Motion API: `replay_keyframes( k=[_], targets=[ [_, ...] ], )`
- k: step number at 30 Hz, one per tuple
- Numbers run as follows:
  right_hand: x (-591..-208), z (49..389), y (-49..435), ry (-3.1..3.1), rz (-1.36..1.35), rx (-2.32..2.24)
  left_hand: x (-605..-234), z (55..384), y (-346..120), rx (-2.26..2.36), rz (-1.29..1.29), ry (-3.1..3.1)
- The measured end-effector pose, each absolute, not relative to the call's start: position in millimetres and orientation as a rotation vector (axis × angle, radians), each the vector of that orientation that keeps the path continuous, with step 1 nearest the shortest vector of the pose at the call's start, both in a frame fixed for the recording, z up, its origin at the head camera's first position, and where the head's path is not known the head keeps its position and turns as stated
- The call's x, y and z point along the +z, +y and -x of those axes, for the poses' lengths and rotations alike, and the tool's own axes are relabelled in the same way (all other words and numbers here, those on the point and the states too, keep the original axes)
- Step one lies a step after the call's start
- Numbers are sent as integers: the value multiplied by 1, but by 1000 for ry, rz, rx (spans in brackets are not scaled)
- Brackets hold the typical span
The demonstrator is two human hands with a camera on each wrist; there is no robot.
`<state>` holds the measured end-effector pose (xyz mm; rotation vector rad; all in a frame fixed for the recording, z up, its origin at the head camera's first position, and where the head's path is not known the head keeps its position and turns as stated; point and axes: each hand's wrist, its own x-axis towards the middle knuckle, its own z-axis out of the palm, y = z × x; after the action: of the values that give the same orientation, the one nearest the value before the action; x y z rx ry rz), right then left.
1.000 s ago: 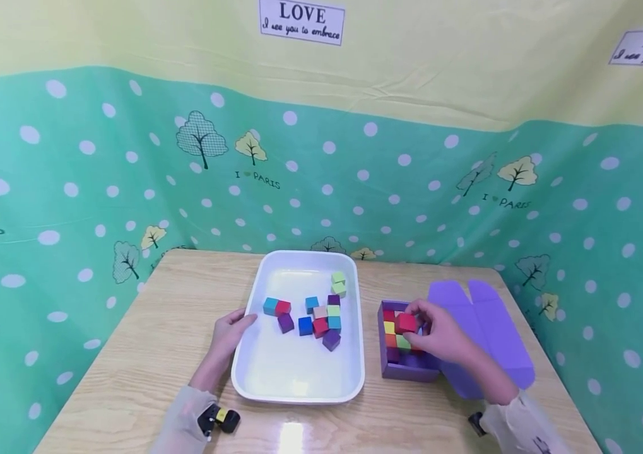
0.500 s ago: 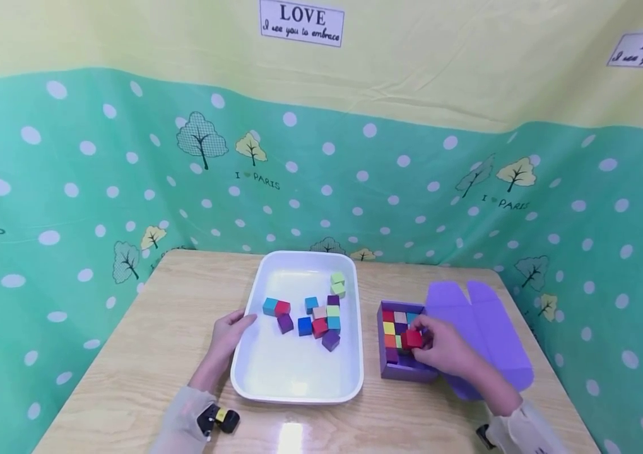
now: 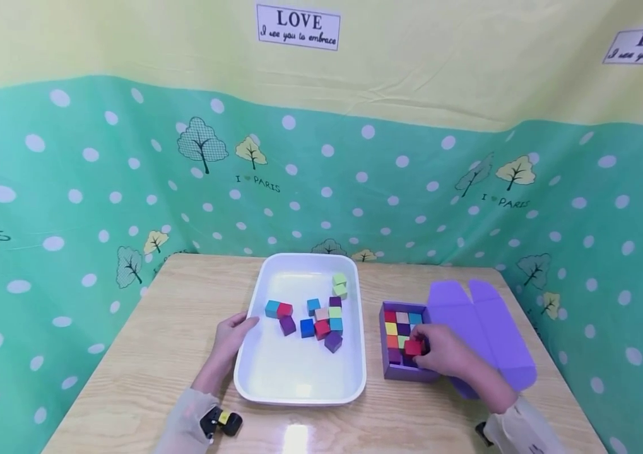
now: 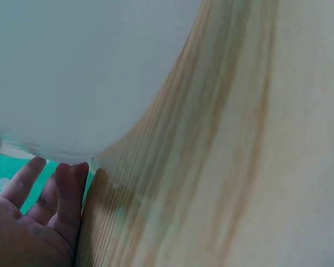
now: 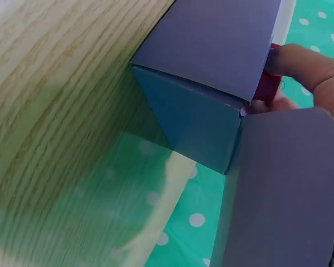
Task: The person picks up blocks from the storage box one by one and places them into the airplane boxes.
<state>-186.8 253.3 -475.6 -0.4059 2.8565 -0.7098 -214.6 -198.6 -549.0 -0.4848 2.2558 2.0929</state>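
Head view, red cube: the red cube [image 3: 412,348] is over the near half of the purple box [image 3: 410,374], beside the packed cubes [image 3: 402,330]; contact beneath it cannot be confirmed.
Head view, right hand: the right hand [image 3: 440,349] pinches the red cube between thumb and fingers, from the right of the purple box.
Head view, left hand: the left hand [image 3: 230,337] holds the far-from-box rim of the white tray [image 3: 298,381], which lies left of the purple box.
Red cube, handling: probably light, stiff and hard to damage; smooth faces may slip if gripped at an edge.
Red cube, hold point: opposite side faces, high up, so that fingertips clear the purple box walls.
Left wrist view, grip: fingertips meet the tray's edge; the thumb is hidden.
Right wrist view, grip: fingers contact the red cube, partly hidden behind the purple box wall.
Purple box, handling: apparently thin card; avoid pressing its walls.
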Motion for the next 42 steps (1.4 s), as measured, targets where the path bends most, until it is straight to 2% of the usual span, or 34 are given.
replay_keyframes(
  k=[9, 42],
  targets=[
    [-482, 191, 245, 2861, 321, -551, -549, 213, -198, 2086, 477, 2283],
    [-489, 192, 236, 2925, 310, -331, -548, 213, -197, 2086, 493, 2256]
  ],
)
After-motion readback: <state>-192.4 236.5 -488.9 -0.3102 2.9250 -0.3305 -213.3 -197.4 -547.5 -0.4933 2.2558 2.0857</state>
